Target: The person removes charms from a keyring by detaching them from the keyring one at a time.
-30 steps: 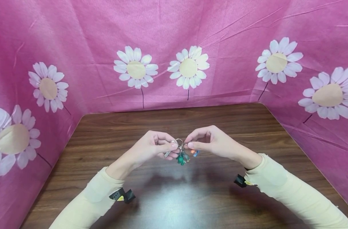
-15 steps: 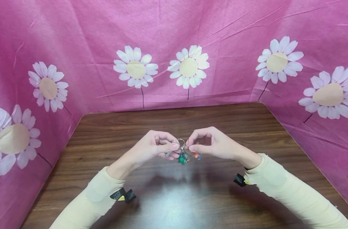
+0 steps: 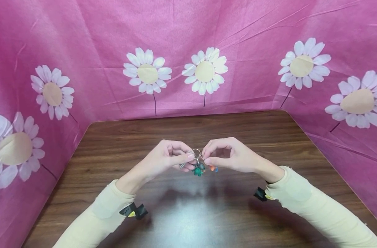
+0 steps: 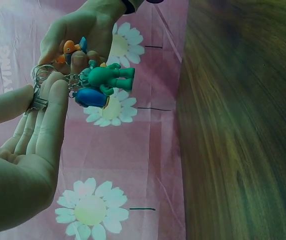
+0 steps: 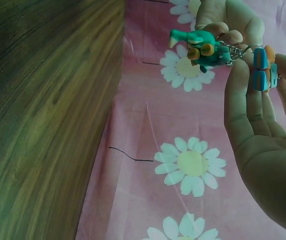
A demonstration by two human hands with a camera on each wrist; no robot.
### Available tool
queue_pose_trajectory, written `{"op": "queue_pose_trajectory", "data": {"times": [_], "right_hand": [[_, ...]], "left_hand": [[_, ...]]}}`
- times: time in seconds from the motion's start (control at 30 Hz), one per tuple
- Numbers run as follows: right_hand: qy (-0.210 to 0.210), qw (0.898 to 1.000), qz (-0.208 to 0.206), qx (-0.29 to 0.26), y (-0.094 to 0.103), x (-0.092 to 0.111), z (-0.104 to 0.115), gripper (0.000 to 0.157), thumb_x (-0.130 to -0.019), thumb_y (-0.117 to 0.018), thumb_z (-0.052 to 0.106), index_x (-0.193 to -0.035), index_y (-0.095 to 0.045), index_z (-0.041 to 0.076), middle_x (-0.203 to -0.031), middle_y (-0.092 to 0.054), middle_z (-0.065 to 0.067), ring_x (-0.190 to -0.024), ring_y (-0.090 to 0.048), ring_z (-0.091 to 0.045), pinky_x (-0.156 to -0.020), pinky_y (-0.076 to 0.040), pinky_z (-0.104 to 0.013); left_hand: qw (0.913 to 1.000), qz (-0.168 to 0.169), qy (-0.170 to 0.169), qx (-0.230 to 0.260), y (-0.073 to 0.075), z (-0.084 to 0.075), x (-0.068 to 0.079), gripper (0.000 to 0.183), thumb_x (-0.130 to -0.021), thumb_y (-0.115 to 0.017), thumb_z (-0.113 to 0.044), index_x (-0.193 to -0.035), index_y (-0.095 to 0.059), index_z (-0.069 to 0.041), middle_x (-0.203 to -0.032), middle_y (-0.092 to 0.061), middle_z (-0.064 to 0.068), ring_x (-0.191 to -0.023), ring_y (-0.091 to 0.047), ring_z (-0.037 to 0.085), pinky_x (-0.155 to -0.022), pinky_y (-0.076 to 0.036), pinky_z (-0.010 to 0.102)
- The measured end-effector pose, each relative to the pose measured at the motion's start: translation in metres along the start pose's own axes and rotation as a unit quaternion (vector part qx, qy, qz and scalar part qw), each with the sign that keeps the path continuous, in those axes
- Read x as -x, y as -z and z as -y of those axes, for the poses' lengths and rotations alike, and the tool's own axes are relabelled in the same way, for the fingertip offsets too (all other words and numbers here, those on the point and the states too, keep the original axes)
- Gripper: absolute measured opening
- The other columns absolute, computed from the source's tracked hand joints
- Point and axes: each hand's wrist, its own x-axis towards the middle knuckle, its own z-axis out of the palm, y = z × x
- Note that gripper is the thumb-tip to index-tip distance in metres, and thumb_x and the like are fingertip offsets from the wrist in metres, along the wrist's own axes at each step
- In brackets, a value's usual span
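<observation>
Cloth [image 3: 98, 31], pink with printed daisies, surrounds the wood-grain table [image 3: 145, 127] at left, top and right of the head view. At lower left I note a cream sleeve [image 3: 89, 217] bearing a black wrist camera [image 3: 133, 211]. Further right, the left hand [image 3: 163, 156] has thumb and fingers gripping the key ring [image 3: 196, 149], held up at frame centre; the left wrist view shows a metal key [image 4: 38, 103] just below the thumb tip. A green figurine [image 3: 198, 171] and a blue figurine [image 4: 91, 98] hang beside that hand on short chains. Next rightward is an orange-and-blue figurine [image 3: 212, 168], under the fingertips of the right hand [image 3: 238, 156]. That hand's thumb and forefinger are curled together in what I take to be a pinch on this figurine's link; the exact contact is hidden, and whether the link is on the ring I cannot tell.

I judge the step in hand to be fine two-handed work at the ring's right edge. In my assessment, the next move calls for a steady left grip and small, controlled right fingertip motion, with the other figurines kept from snagging.
</observation>
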Motion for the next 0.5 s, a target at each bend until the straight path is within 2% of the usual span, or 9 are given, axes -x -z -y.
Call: {"op": "queue_pose_trajectory", "data": {"times": [0.17,0.33,0.5], "right_hand": [[0.013,1.000,-0.008,0.013,-0.0001,-0.0005,0.0020,0.020,-0.091,-0.070,-0.009,-0.102,-0.074,0.007,-0.105,-0.064,-0.012,-0.072,-0.066,-0.028,-0.057,-0.059,-0.038],[0.015,0.999,-0.025,0.026,-0.0014,-0.0005,0.0053,0.018,-0.091,-0.070,-0.009,-0.102,-0.072,0.005,-0.109,-0.060,-0.013,-0.071,-0.066,-0.027,-0.056,-0.059,-0.037],[0.011,0.999,-0.038,0.018,-0.0014,-0.0008,0.0059,0.017,-0.091,-0.069,-0.009,-0.102,-0.072,0.004,-0.107,-0.064,-0.013,-0.070,-0.067,-0.027,-0.053,-0.058,-0.037]], "left_hand": [[1.0000,-0.004,-0.001,0.000,-0.0002,-0.0004,-0.0003,0.021,-0.098,-0.068,-0.010,-0.111,-0.070,0.006,-0.096,-0.074,0.022,-0.088,-0.074,0.035,-0.079,-0.062,0.046],[1.0000,-0.008,-0.002,0.005,0.0000,-0.0004,-0.0009,0.021,-0.097,-0.068,-0.010,-0.111,-0.069,0.006,-0.096,-0.074,0.023,-0.088,-0.073,0.040,-0.078,-0.062,0.047],[1.0000,-0.008,-0.002,0.005,0.0000,0.0003,-0.0011,0.021,-0.098,-0.068,-0.010,-0.110,-0.069,0.006,-0.096,-0.074,0.024,-0.087,-0.074,0.038,-0.079,-0.062,0.049]]}}
